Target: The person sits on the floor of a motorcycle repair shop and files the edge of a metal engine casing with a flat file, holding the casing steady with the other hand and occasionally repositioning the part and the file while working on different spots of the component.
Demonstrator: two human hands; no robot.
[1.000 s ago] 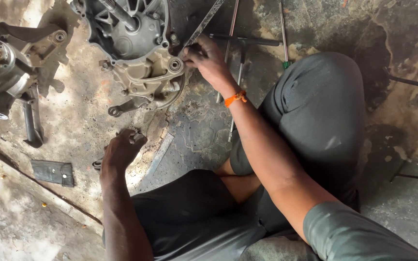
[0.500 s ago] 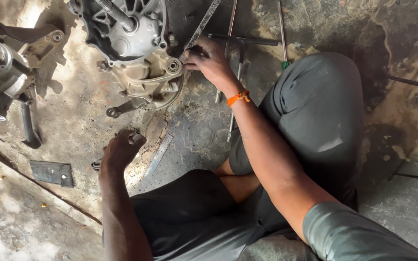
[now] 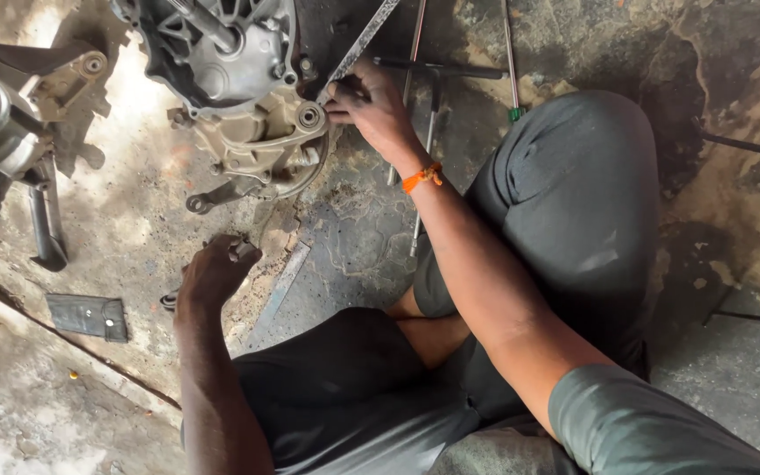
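The engine case [image 3: 230, 88] lies on the stained floor [image 3: 134, 211] at the top, close enough to reach while you squat. Your right hand [image 3: 371, 110] pinches something small and dark at its lower mount, beside a flat metal strip [image 3: 358, 44], likely for fine work there. Your left hand [image 3: 213, 273] rests curled on the floor beside small bits, seemingly as a prop; whether it grips anything, I cannot tell.

Matt cast-metal engine casing [image 3: 248, 132] on rough concrete floor [image 3: 134, 220].
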